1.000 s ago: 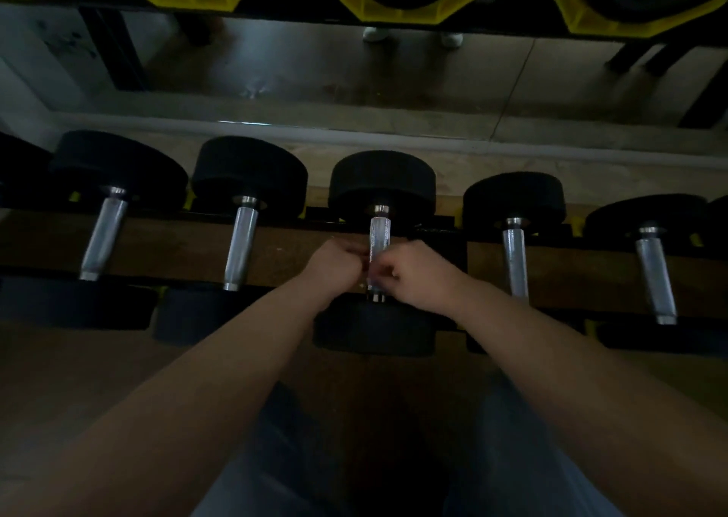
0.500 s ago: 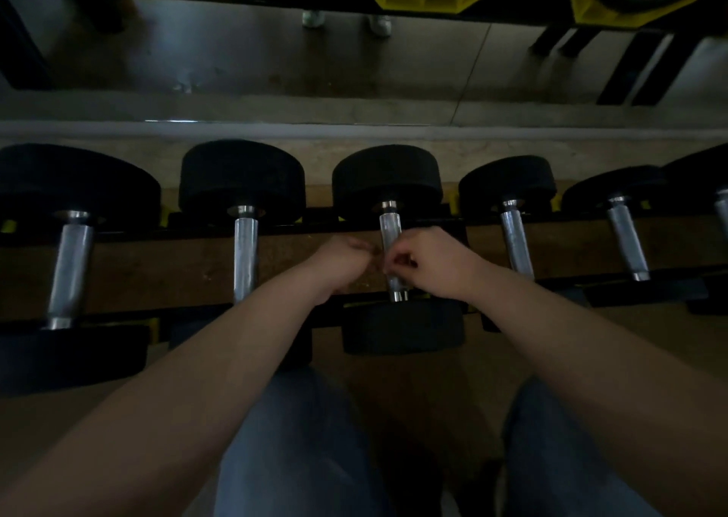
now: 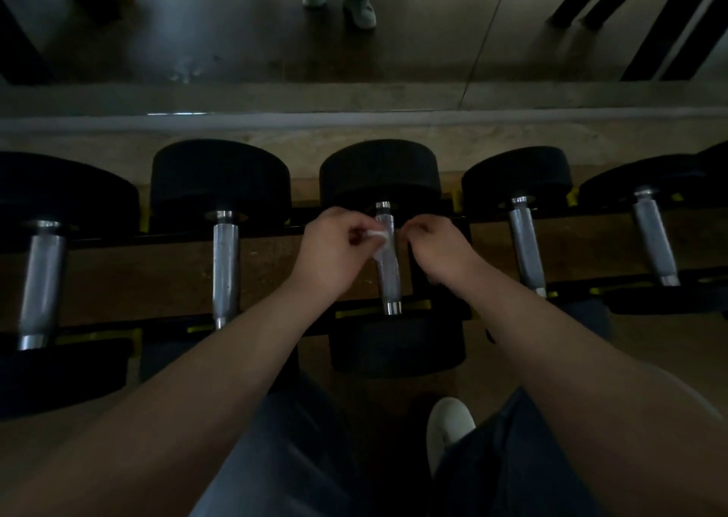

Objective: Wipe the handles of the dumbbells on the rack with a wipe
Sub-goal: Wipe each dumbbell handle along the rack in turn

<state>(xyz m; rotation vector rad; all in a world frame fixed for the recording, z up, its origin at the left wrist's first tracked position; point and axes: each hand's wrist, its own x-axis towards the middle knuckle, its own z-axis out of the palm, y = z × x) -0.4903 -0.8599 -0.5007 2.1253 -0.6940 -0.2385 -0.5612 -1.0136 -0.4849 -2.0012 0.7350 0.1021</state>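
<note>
Pretty dim lighting here, so finer detail is lost. Five black-headed dumbbells are seen lined up side by side on a low rack [image 3: 252,236], each laid across two dark rails with yellow cradle bits peeking out underneath. The middle dumbbell [image 3: 388,264] is the one being worked on: its knurled chrome handle [image 3: 389,276] is laid with the long axis running away from the camera, far head [image 3: 380,171] toward the mirror strip at the back, near head [image 3: 398,345] toward the legs. Neighbouring dumbbells are parked on both sides, one just left [image 3: 225,264] and one just right [image 3: 526,248], so the hands are squeezed into the gaps between handles. A small white wipe [image 3: 381,240] is draped over the upper part of the middle handle, touching it. One end is pinched by the left hand [image 3: 335,248], fingers curled closed on it just left of the bar. The right hand [image 3: 437,246] is also curled shut just right of the bar, but whether the other end of the wipe is actually held there can't be told, as that side is hidden by the knuckles. Both forearms are stretched in from the bottom corners, covering parts of the front rail. A white shoe [image 3: 449,426] is spotted on the floor between the knees, below the near head.
</note>
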